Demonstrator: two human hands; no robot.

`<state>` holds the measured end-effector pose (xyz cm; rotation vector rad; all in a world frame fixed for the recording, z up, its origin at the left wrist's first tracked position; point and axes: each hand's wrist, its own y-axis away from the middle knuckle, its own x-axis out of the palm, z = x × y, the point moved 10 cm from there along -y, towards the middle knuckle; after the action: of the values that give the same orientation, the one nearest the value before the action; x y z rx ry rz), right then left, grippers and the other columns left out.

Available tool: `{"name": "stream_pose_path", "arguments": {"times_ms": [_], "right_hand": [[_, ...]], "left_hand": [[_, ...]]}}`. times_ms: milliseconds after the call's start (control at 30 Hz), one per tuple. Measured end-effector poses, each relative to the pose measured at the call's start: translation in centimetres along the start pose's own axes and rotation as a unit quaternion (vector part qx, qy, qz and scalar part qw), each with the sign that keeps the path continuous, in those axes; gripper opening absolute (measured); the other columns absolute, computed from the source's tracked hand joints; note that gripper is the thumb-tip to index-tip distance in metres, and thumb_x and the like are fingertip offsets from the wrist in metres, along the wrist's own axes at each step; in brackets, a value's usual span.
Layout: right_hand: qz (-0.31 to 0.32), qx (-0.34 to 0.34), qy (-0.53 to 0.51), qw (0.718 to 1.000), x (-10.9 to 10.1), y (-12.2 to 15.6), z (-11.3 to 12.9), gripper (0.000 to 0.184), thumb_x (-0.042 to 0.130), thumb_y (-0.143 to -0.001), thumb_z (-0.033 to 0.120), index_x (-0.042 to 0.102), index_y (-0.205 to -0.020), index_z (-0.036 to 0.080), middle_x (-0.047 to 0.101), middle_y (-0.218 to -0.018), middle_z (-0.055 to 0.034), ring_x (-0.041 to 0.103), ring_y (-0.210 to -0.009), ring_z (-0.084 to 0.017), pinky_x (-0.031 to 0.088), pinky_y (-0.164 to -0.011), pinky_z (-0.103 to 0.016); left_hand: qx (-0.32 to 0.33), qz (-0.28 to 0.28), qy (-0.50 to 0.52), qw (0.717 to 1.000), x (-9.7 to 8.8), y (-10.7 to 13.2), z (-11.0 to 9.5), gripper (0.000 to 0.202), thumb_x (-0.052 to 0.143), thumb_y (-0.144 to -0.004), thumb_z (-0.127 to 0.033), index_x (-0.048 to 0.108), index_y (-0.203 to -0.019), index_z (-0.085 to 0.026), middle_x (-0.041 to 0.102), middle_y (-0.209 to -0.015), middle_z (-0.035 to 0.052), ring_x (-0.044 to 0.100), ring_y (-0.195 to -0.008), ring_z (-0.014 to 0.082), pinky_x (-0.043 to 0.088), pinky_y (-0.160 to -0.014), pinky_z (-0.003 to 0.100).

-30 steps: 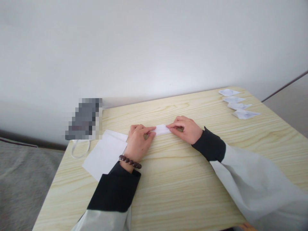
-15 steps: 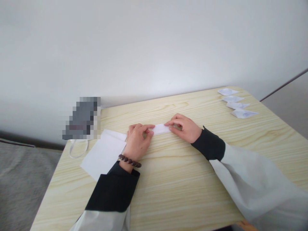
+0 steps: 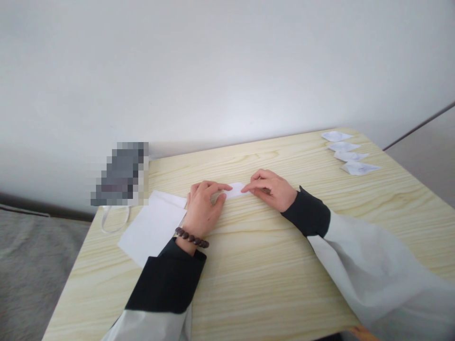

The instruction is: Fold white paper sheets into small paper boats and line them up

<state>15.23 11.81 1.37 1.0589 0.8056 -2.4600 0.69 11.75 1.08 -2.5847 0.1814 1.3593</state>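
A small folded piece of white paper [image 3: 235, 190] lies on the table between my two hands. My left hand [image 3: 204, 206], with a dark bead bracelet at the wrist, holds its left end, index finger on top and thumb at the near edge. At the right end, the fingers of my right hand [image 3: 272, 188] pinch the paper, the index fingertip pressing on its face. The paper's far edge now looks rounded or raised in the middle. Both ends are partly hidden by my fingers.
White paper sheets [image 3: 151, 229] lie left of my left hand. Behind them, a blurred-out dark object [image 3: 121, 173] stands near the wall, a white cord loop [image 3: 115, 220] below it. Several folded paper boats [image 3: 360, 168] line the far right of the wooden table [image 3: 256, 274].
My fingertips have shifted on the paper, the left index finger reaching further right. The paper's flat strip shape has become curved along its far edge. The sheets and boats stay put.
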Motion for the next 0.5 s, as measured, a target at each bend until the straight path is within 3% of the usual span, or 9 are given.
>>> {"name": "stream_pose_path", "arguments": {"times_ms": [167, 500], "right_hand": [[-0.017, -0.036, 0.01, 0.999, -0.01, 0.05, 0.34, 0.027, 0.05, -0.087, 0.013, 0.072, -0.097, 0.025, 0.057, -0.086, -0.0046, 0.052, -0.077, -0.015, 0.043, -0.071, -0.029], [-0.051, -0.103, 0.026, 0.993, 0.21, 0.39, 0.91, 0.046, 0.046, -0.077, -0.001, 0.074, -0.096, 0.03, 0.055, -0.092, -0.0029, 0.039, -0.058, -0.009, 0.036, -0.06, -0.026]], "left_hand": [[0.006, 0.005, -0.009, 1.0, 0.04, 0.06, -0.27, 0.026, 0.051, -0.084, -0.017, 0.072, -0.089, -0.031, 0.062, -0.098, 0.0011, 0.05, -0.102, 0.0232, 0.033, -0.097, 0.046], [0.002, 0.015, -0.024, 1.0, 0.16, 0.04, -0.27, 0.029, 0.052, -0.085, -0.016, 0.073, -0.093, -0.035, 0.062, -0.1, 0.0004, 0.048, -0.102, 0.0224, 0.035, -0.095, 0.043]]}}
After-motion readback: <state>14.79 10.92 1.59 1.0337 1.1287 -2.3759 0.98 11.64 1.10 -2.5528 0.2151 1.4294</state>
